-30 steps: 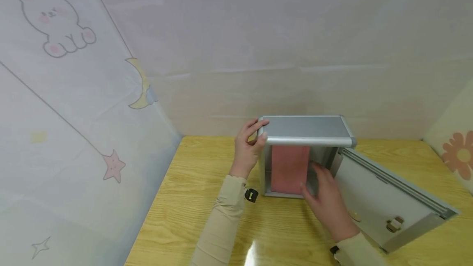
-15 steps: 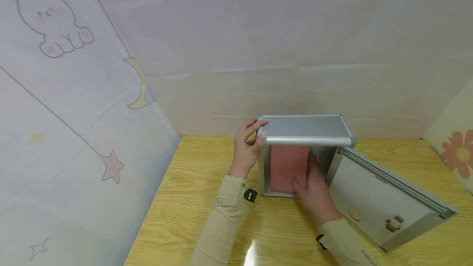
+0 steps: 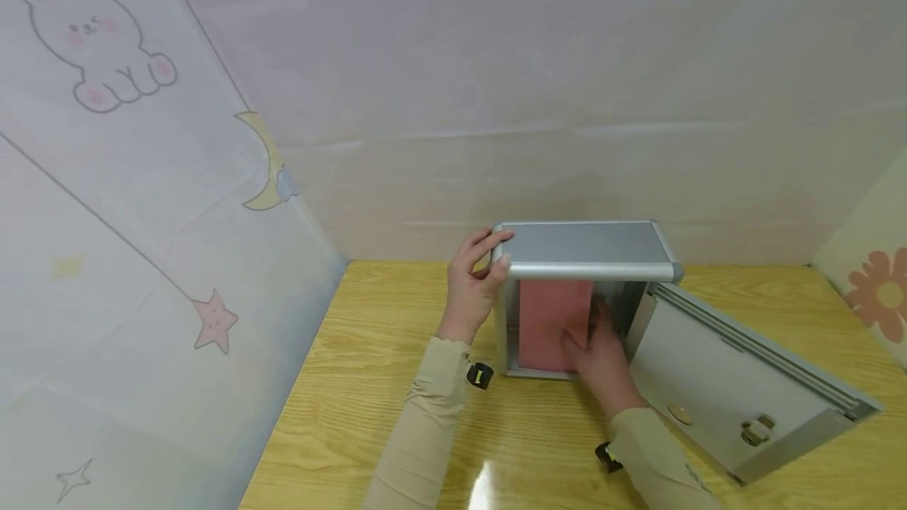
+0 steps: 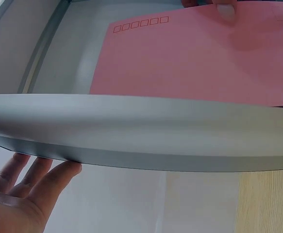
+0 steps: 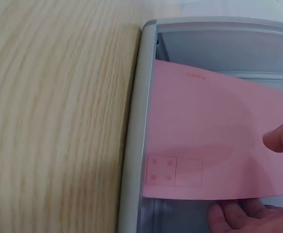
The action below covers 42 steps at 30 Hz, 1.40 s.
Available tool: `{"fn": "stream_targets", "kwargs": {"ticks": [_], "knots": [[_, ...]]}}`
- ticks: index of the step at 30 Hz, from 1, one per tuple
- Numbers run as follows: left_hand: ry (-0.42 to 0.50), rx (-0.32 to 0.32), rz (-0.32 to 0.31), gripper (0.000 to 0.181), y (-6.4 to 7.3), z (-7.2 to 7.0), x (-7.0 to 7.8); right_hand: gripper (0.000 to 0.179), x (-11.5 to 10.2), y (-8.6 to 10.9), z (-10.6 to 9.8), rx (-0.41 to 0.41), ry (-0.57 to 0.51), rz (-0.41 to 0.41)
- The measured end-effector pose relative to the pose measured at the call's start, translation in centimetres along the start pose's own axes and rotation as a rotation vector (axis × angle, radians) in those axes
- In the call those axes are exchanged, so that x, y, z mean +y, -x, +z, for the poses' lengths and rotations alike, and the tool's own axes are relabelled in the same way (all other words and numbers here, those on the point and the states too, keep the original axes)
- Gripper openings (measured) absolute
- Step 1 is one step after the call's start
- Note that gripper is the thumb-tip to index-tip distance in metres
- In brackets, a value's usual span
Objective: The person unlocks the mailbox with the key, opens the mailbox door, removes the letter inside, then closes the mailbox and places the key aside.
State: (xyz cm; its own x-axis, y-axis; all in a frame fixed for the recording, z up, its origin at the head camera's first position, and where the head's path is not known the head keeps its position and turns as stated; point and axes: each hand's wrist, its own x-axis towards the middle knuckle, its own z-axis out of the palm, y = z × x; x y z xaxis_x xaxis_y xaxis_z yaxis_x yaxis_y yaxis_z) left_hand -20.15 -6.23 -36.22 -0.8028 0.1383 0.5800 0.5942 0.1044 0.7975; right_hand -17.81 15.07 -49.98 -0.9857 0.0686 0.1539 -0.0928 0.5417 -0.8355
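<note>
A pink envelope (image 3: 549,313) stands upright inside a grey metal box (image 3: 588,244). The left wrist view shows printed postcode squares along one edge of the envelope (image 4: 190,58). My right hand (image 3: 605,360) reaches into the box and pinches the envelope by its right edge. Its thumb lies on the front face while the other fingers go behind the edge, as the right wrist view shows. At the box's upper left corner, my left hand (image 3: 471,290) holds on, fingers over the top and thumb at the front edge.
The box's door (image 3: 730,384) swings out to the right, with a lock (image 3: 757,430) on its inner side. Underneath is a wood-grain table (image 3: 368,384). A pale cloth backdrop (image 3: 496,101) hangs behind and at the left.
My right hand has moved left and further into the box, and its thumb now lies on the envelope. The left hand stays at the corner.
</note>
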Motion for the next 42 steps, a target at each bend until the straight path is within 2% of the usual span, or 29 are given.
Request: {"fn": "stream_targets", "kwargs": {"ticks": [10, 18, 26, 34, 42], "knots": [[0.016, 0.015, 0.001, 0.051, 0.0, 0.1, -0.1, 0.060, -0.3, 0.5, 0.0, 0.019, -0.060, 0.038], [0.006, 0.019, 0.000, 0.049, 0.0, 0.0, 0.2, 0.030, -0.3, 0.7, 0.3, 0.042, -0.095, -0.026], [0.004, 0.016, -0.005, 0.049, 0.0, 0.1, 0.2, 0.022, -0.5, 0.8, 0.2, 0.086, -0.103, -0.065], [0.016, 0.025, 0.000, 0.050, 0.0, 0.0, 0.1, 0.027, -2.0, 1.7, -1.6, 0.098, -0.064, -0.067], [0.018, 0.020, 0.005, 0.049, 0.0, 0.1, 0.0, 0.014, -2.9, 3.7, -4.4, 0.136, 0.074, -0.210]]}}
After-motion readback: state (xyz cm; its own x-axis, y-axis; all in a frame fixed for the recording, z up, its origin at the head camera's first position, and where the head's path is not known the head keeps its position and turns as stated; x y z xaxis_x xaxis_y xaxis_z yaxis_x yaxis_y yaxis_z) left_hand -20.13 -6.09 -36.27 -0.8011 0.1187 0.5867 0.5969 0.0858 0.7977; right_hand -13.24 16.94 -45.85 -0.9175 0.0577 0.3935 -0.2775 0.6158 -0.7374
